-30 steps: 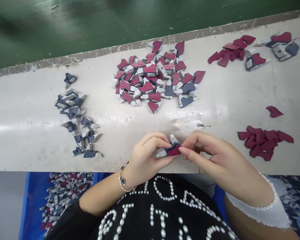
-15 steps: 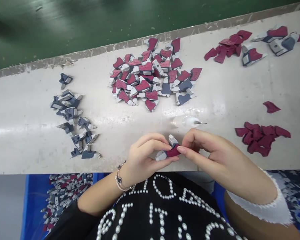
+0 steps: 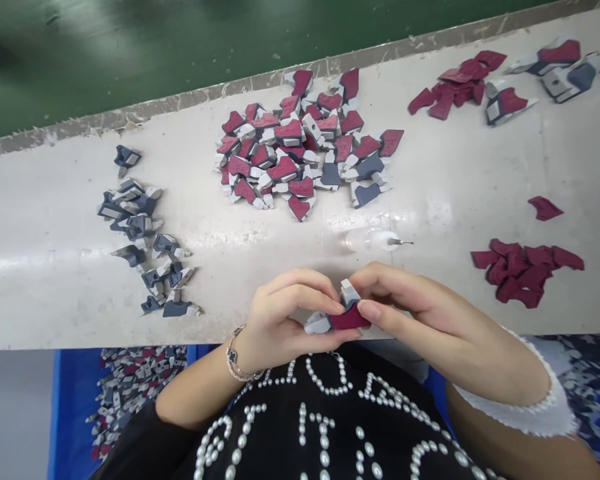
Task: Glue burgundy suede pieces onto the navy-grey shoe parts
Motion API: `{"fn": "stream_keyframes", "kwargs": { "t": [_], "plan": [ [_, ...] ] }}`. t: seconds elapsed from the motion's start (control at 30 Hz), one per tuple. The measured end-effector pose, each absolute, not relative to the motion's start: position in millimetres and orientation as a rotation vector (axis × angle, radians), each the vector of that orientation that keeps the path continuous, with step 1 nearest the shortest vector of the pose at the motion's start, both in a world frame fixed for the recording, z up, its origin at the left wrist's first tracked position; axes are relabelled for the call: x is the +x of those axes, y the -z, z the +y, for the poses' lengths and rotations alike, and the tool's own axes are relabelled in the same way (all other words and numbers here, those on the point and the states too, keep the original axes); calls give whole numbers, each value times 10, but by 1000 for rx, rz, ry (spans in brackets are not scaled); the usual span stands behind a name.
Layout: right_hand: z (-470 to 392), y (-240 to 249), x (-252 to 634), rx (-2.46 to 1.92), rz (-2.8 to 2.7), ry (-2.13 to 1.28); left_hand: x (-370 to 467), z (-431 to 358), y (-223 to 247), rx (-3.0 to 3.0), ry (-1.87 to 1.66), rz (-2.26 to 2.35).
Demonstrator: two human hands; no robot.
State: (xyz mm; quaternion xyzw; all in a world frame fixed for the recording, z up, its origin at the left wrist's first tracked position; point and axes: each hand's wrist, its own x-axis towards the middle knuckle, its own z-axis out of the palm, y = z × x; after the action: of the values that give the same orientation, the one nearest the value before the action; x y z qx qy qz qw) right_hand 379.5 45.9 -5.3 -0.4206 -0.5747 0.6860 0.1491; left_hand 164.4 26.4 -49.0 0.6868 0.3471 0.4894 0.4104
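Note:
Between both hands, near the table's front edge, is a small part [image 3: 349,318] with a maroon face, grey-blue body and light grey ends. My left hand [image 3: 290,313] pinches it from the left, fingers on its top and bottom edges. At its right end my right hand [image 3: 405,303] is closed on it, the thumb on the maroon face and the other fingers partly hidden behind. Beyond the hands lies a clear bottle [image 3: 373,241] with a thin metal tip pointing right.
A large heap of maroon-faced parts [image 3: 290,150] sits mid-table. Grey-blue parts [image 3: 139,227] lie left. Loose maroon pieces form two piles [image 3: 523,270] [image 3: 460,83] on the right. Blue bins [image 3: 73,400] full of parts stand below the front edge.
The held part has come slightly nearer my body and shows more of its maroon face. My right hand's fingers have closed in around its upper right side.

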Motion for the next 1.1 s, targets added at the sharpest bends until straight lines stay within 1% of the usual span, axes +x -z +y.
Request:
{"fn": "stream_keyframes", "kwargs": {
  "t": [0.4,0.7,0.9,1.1],
  "plan": [
    [454,4,3773,-1248,-1786,-1845,1673,233,501,1780,-1291,910],
    [436,-42,3821,-1193,-1856,-1774,1659,243,475,1794,-1333,885],
    [404,-85,3826,-1203,-2042,-1555,1664,227,475,1821,-1347,872],
    [379,-89,3770,-1236,-2089,-1531,1668,226,504,1788,-1337,936]
  ]
}}
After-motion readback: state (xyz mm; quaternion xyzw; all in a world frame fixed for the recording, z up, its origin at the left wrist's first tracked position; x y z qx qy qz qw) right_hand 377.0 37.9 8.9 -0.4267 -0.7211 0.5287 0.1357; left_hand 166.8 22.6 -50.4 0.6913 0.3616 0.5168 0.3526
